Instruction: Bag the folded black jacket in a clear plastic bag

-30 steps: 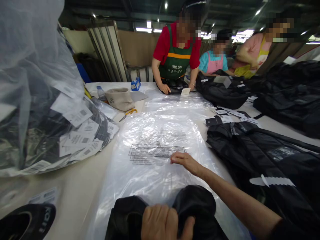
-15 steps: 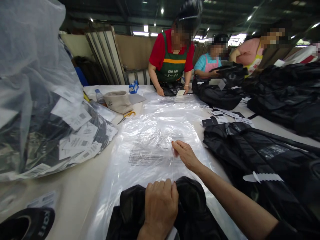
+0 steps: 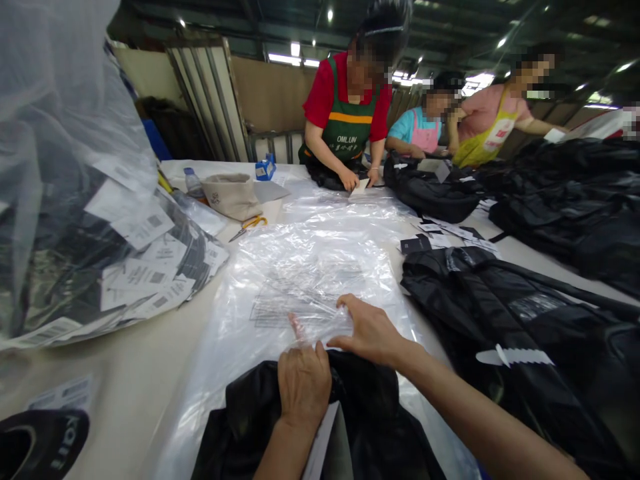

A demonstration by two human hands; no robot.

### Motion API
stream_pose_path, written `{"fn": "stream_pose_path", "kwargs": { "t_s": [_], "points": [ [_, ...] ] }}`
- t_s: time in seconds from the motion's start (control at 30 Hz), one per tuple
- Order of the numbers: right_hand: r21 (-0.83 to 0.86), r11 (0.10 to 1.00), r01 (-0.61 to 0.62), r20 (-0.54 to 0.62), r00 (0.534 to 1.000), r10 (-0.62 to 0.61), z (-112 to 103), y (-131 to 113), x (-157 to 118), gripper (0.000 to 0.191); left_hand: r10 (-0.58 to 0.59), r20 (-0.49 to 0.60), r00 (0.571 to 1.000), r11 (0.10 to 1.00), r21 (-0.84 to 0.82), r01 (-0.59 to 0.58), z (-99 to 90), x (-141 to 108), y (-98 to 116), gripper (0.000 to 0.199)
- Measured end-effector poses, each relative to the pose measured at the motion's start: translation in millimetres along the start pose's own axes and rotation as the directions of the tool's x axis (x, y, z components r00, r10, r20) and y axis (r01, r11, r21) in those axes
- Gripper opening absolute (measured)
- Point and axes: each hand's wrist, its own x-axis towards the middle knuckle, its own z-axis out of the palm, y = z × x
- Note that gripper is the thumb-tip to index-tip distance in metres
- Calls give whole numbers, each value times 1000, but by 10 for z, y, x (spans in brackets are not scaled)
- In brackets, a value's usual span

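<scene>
My left hand (image 3: 303,383) is closed over the top edge of a black bag (image 3: 370,400) at the bottom centre. One of its fingers points forward and seems to lie beneath clear film. A white card tag (image 3: 323,437) hangs against the bag beside my left wrist. To the right, my right hand (image 3: 373,330) has thumb and index finger apart, close to the bag's top edge and over the clear plastic bags (image 3: 310,267). These bags lie flat in a stack with printed text on top. Whether the right fingertips touch the film I cannot tell.
On the left bulges a large clear sack (image 3: 75,200) with tagged items. Scissors (image 3: 247,228), a beige fabric bin (image 3: 230,195) and a blue tape dispenser (image 3: 265,168) sit farther back. More black bags (image 3: 500,320) and loose tags (image 3: 445,233) cover the right. Co-workers stand opposite.
My right hand has come nearer, its pinched fingers now spread. The left hand has shifted slightly left and forward, one finger now extended under film. More of the white tag shows.
</scene>
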Motion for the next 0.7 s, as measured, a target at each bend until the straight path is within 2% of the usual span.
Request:
{"fn": "stream_pose_path", "kwargs": {
  "t_s": [0.07, 0.13, 0.17, 0.23, 0.33, 0.4, 0.47, 0.53, 0.6, 0.63, 0.7],
  "points": [
    [-203, 979, -25, -98, 995, 5, 99, 2, -79, 39, 1, -36, 999, 999, -53, -3, 17, -14, -9, 31],
    [-325, 943, -69, -183, 983, 9, 215, 45, -119, 26, -28, -83, 996, 996, -81, 21, 30, -19, -7, 35],
    [-375, 923, -85, -223, 975, 0, 264, 85, -129, 22, -46, -114, 992, 996, -86, 36, 36, -20, -5, 41],
    [-466, 877, -113, -315, 948, -46, 329, 191, -143, 25, -77, -183, 980, 994, -86, 62, 48, -22, -3, 56],
    [-524, 839, -148, -426, 898, -107, 338, 369, -204, 34, -67, -230, 971, 997, -57, 55, 51, -23, -10, 65],
    [-507, 846, -166, -458, 883, -101, 308, 478, -288, 36, -73, -202, 977, 996, -61, 62, 34, -9, -25, 64],
    [-481, 853, -202, -465, 884, -52, 268, 584, -402, 38, -167, -136, 977, 981, -125, 150, 4, 26, -74, 66],
    [-458, 846, -273, -464, 885, 35, 226, 689, -534, 41, -347, -59, 936, 918, -223, 327, -23, 74, -196, 71],
    [-420, 834, -358, -461, 875, 144, 186, 775, -668, 42, -515, -4, 857, 821, -290, 492, -33, 111, -419, 78],
    [-388, 827, -407, -459, 863, 209, 168, 802, -730, 41, -570, 15, 821, 778, -310, 546, -30, 115, -566, 81],
    [-288, 812, -508, -437, 824, 360, 145, 813, -839, 37, -625, 65, 778, 720, -337, 606, -13, 80, -900, 82]
  ]
}}
